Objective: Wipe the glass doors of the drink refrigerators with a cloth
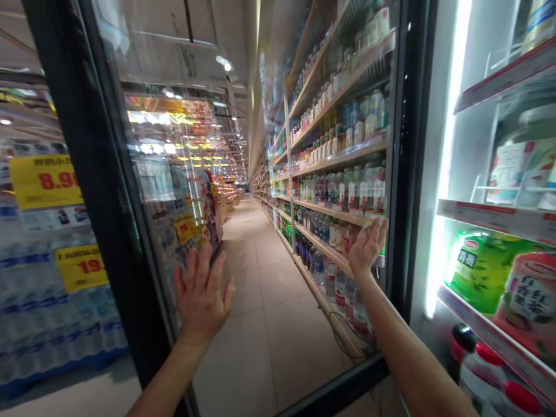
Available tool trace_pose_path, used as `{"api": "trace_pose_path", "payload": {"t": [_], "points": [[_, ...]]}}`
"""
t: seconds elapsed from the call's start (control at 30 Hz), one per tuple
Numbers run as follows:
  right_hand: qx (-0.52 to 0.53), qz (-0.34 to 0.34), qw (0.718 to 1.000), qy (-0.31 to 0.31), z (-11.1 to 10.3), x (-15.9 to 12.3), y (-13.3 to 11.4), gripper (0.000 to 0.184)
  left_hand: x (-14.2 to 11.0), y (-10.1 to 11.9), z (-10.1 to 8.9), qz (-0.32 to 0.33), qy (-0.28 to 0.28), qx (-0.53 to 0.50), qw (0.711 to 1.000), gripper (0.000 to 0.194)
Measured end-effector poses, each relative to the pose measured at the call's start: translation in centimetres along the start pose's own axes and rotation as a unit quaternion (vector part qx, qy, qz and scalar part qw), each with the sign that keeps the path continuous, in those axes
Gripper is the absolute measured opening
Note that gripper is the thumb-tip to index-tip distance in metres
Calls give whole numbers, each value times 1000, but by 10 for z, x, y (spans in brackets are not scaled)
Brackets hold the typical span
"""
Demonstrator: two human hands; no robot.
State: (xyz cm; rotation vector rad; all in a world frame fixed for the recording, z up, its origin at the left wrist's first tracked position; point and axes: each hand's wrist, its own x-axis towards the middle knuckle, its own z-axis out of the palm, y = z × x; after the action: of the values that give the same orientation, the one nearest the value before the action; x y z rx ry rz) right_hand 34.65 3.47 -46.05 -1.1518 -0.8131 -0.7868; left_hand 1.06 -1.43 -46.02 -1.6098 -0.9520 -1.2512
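Observation:
A glass door (256, 278) with a black frame stands swung out from a lit drinks cooler. My left hand (202, 295) is raised at the door's left part, fingers spread, palm toward the glass. Close to the right side of the frame is my right hand (368, 246), bent back at the wrist with its fingers stretched out. Both appear to lie against the pane, though I cannot tell how firmly they touch it. Neither holds anything.
At the right, cooler shelves (499, 217) carry a green pack (471, 269), a pink pack (527, 295) and red-capped bottles (482, 365). Bottle-filled shelves and a tiled aisle (243, 231) show in the glass. Stacked water packs (56, 313) with yellow price signs (43, 180) stand left.

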Motion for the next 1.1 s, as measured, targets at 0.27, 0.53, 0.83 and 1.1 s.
{"api": "trace_pose_path", "payload": {"t": [0.27,0.53,0.83,1.1], "points": [[67,-277,952,-114,3,-14,-48,56,1,-1,-1,10,1,5,1000,68],[55,-150,985,-65,13,14,-60,49,2,0,-4,3,-7,4,1000,66],[30,25,998,-50,12,42,-26,51,2,1,-8,-7,-28,13,1000,60],[62,-219,964,-134,9,16,-81,47,1,-1,-6,-1,-23,19,1000,64]]}}
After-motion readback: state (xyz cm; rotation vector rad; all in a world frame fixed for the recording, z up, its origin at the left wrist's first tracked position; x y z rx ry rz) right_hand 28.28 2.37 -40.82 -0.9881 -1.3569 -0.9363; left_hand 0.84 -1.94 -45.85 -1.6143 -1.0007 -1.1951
